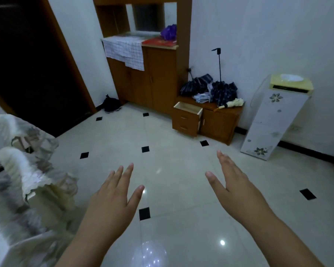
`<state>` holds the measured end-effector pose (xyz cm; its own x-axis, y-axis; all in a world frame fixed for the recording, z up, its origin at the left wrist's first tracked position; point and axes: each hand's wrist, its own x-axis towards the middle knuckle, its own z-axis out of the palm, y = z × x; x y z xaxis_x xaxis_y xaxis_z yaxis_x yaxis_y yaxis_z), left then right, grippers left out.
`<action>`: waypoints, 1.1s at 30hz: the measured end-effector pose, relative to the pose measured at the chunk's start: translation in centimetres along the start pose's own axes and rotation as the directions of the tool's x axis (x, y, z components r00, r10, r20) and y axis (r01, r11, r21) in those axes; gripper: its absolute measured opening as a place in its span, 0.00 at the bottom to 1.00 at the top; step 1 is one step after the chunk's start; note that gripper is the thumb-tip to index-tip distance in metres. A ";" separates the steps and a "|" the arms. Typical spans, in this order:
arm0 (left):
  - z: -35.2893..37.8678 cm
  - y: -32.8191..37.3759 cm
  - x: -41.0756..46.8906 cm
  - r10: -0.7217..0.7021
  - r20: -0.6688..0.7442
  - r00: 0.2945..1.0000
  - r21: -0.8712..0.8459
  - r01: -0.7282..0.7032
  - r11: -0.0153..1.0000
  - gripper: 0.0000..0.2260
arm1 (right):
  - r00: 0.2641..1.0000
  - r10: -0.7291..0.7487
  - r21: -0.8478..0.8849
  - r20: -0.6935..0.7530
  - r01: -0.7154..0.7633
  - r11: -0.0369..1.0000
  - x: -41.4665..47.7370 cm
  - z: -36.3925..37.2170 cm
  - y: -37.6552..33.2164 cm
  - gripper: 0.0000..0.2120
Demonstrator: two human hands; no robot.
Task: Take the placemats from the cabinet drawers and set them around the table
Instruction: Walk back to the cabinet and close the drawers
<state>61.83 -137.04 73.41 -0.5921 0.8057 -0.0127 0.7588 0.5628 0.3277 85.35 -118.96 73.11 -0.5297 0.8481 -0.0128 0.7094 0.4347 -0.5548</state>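
A low wooden cabinet (218,122) stands against the far wall, and its top drawer (187,109) is pulled out; I cannot see what lies inside. Two shut drawers sit below it. My left hand (114,195) and my right hand (231,180) are stretched out in front of me over the tiled floor, fingers straight and spread, holding nothing. Both hands are well short of the cabinet. White checked cloths (125,51) hang over the counter of the tall wooden cabinet (148,79) at the back; whether they are placemats I cannot tell.
Chairs with pale frilled covers (23,170) stand at my left. Folded umbrellas (210,89) lie piled on the low cabinet. A white floral water dispenser (272,116) stands at the right wall. Dark shoes (111,104) lie by a dark doorway (27,64). Glossy tiled floor (172,170) stretches ahead.
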 end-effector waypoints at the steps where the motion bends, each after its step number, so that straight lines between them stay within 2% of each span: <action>1: 0.2 0.7 1.3 -0.024 -0.015 1.000 -0.012 0.024 1.000 0.32 | 1.000 -0.026 -0.013 0.011 0.027 1.000 2.4 -0.4 0.3 0.36; 9: 2.2 3.2 11.7 -0.124 -0.043 0.991 -0.049 0.122 0.991 0.34 | 0.978 -0.176 -0.063 0.115 0.184 0.981 17.5 -0.9 -0.1 0.36; 13: 3.9 3.0 18.6 -0.145 -0.002 0.989 -0.055 0.145 0.988 0.32 | 0.973 -0.193 -0.084 0.130 0.204 0.975 24.6 0.7 0.5 0.37; 17: 5.0 2.3 27.5 -0.127 0.041 0.991 -0.041 0.129 0.991 0.32 | 0.981 -0.147 -0.120 0.130 0.163 0.979 32.7 2.2 0.1 0.36; 23: 4.1 2.1 43.9 0.003 0.129 0.992 -0.037 0.002 0.999 0.31 | 0.996 -0.027 -0.152 0.090 0.041 0.987 45.9 3.0 -1.2 0.35; 33: 3.9 6.1 69.1 0.200 0.198 0.960 0.001 -0.204 0.979 0.30 | 0.986 0.165 -0.049 -0.010 -0.165 0.985 64.4 3.7 0.9 0.35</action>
<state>26.54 -77.20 70.84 -0.3630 0.9221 -0.1342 0.8637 0.3870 0.3229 50.20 -65.09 68.71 -0.4009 0.9111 -0.0960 0.8093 0.3031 -0.5032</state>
